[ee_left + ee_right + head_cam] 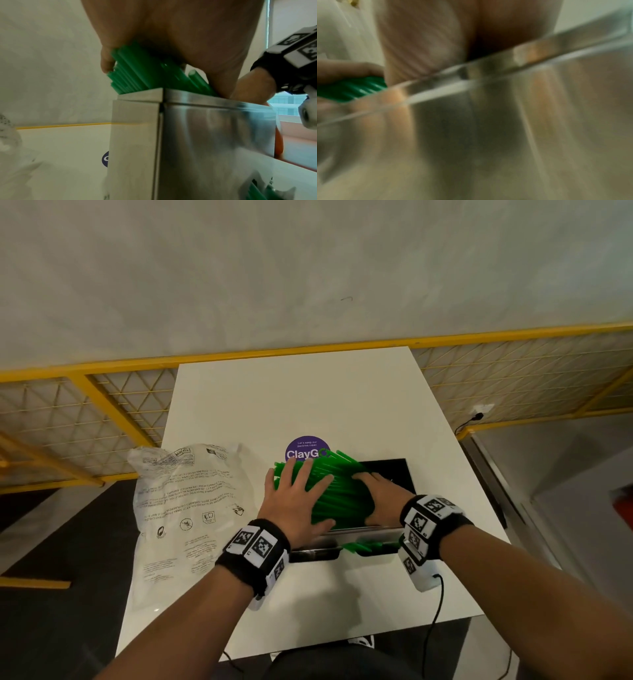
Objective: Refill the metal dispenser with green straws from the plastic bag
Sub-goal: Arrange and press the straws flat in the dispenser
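A thick bundle of green straws (339, 498) lies slanted across the open top of the metal dispenser (363, 534) on the white table. My left hand (298, 494) rests flat on the bundle's left part with fingers spread. My right hand (383, 494) lies over its right end, fingers pointing left. In the left wrist view the straws (137, 70) stick out over the steel box's (205, 135) rim under my palm. The right wrist view is blurred and shows steel (505, 121) and some green straws (351, 89). The clear printed plastic bag (185, 508) lies crumpled to the left.
The dispenser's dark lid (390, 470) stands open behind my right hand. A few straws show in its front tray (366, 547). A purple round sticker (305, 448) sits on the table (308, 392) behind. Yellow mesh railing (102, 405) runs along the far side.
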